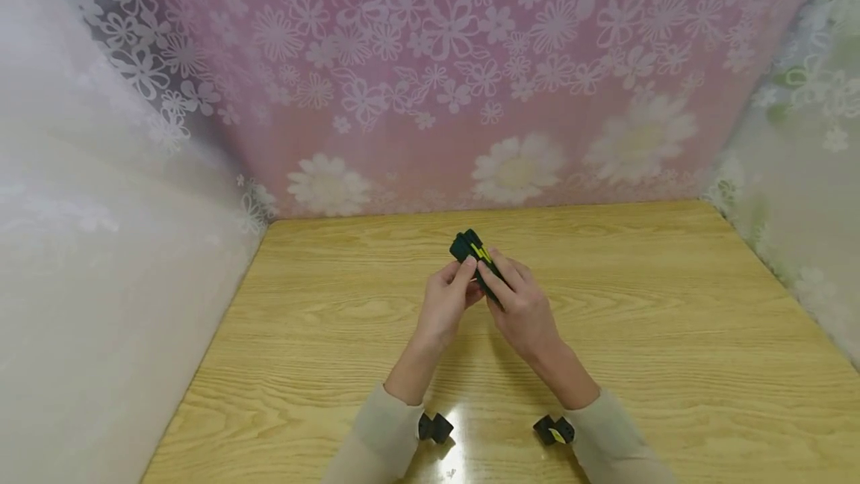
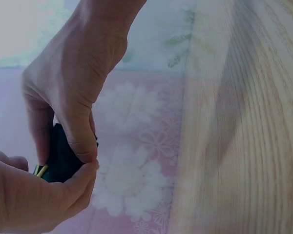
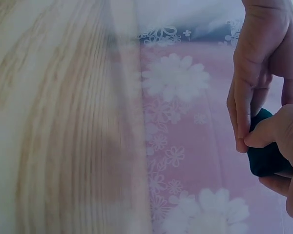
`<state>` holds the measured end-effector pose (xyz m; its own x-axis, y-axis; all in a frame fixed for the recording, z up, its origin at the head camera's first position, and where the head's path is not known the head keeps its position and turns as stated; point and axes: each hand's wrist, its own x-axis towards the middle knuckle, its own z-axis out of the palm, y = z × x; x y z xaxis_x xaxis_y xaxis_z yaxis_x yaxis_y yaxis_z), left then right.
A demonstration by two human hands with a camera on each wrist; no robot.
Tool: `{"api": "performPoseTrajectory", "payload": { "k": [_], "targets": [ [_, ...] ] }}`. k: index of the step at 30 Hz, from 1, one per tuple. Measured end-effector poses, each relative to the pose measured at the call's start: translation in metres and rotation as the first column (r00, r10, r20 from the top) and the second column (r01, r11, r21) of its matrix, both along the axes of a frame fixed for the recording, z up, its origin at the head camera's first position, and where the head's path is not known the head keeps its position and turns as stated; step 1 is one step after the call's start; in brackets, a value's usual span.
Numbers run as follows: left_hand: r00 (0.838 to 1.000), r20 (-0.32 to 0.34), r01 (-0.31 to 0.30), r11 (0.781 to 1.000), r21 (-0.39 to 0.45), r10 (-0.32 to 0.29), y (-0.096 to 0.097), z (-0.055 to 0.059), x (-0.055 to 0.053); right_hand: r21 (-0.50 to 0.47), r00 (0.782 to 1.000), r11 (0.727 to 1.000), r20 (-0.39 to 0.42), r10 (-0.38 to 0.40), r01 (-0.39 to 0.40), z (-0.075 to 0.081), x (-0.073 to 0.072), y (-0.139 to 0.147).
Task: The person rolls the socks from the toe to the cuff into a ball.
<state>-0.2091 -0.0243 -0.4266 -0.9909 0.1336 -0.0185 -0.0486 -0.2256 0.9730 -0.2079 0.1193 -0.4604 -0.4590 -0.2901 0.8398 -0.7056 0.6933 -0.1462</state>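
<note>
A small dark green object [image 1: 463,246] with bright yellow-green stripes is held between both hands above the table; its exact kind cannot be told. My left hand [image 1: 443,301] pinches its near left side, thumb on top. My right hand [image 1: 525,308] grips the right side, fingers lying along it by the stripes. Seen from the left wrist, the object [image 2: 63,158] is partly covered by the right hand [image 2: 71,73] above and the left hand [image 2: 34,195] below. From the right wrist, its smooth dark side [image 3: 263,161] shows between the left hand [image 3: 259,63] and the right hand [image 3: 288,141].
Beneath the hands lies a wood-grain table [image 1: 322,334]. A pink flowered backdrop [image 1: 403,95] rises at its far edge, with pale flowered sheets at left [image 1: 101,245] and right [image 1: 806,193]. Small black devices sit at the left cuff [image 1: 437,428] and right cuff [image 1: 554,430].
</note>
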Motion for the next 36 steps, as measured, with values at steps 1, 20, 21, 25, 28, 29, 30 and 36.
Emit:
{"api": "performPoseTrajectory", "payload": {
  "k": [1, 20, 21, 25, 28, 29, 30, 36],
  "targets": [
    [1.000, 0.010, -0.006, 1.000, 0.017, 0.006, -0.001, 0.000, 0.000, 0.006, 1.000, 1.000, -0.014, 0.014, -0.014, 0.000, 0.000, -0.001],
    [0.998, -0.055, -0.039, 0.999, -0.016, 0.038, -0.011, -0.009, -0.009, -0.025, 0.988, 0.989, 0.041, 0.147, -0.146, -0.005, 0.002, -0.006],
    [0.997, -0.069, -0.034, 0.999, -0.037, 0.032, -0.013, -0.010, -0.009, -0.066, 0.982, 0.983, 0.070, 0.174, -0.169, -0.005, 0.003, -0.007],
    [0.985, -0.170, -0.011, 0.984, -0.178, -0.020, -0.014, -0.012, -0.012, -0.248, 0.962, 0.953, 0.165, 0.216, -0.172, 0.001, 0.008, -0.006],
    [0.965, -0.252, -0.009, 0.953, -0.304, -0.071, -0.012, -0.013, -0.011, -0.319, 0.960, 0.942, 0.211, 0.183, -0.110, 0.007, 0.009, -0.005],
    [0.957, -0.274, -0.006, 0.941, -0.337, -0.093, -0.011, -0.012, -0.011, -0.327, 0.960, 0.941, 0.224, 0.169, -0.090, 0.009, 0.010, -0.004],
    [0.949, -0.292, -0.001, 0.928, -0.372, -0.116, -0.010, -0.012, -0.010, -0.330, 0.958, 0.941, 0.237, 0.160, -0.076, 0.010, 0.010, -0.003],
    [0.917, -0.340, 0.027, 0.881, -0.472, -0.210, -0.009, -0.011, -0.006, -0.301, 0.960, 0.953, 0.260, 0.108, -0.026, 0.015, 0.009, 0.005]
  ]
}}
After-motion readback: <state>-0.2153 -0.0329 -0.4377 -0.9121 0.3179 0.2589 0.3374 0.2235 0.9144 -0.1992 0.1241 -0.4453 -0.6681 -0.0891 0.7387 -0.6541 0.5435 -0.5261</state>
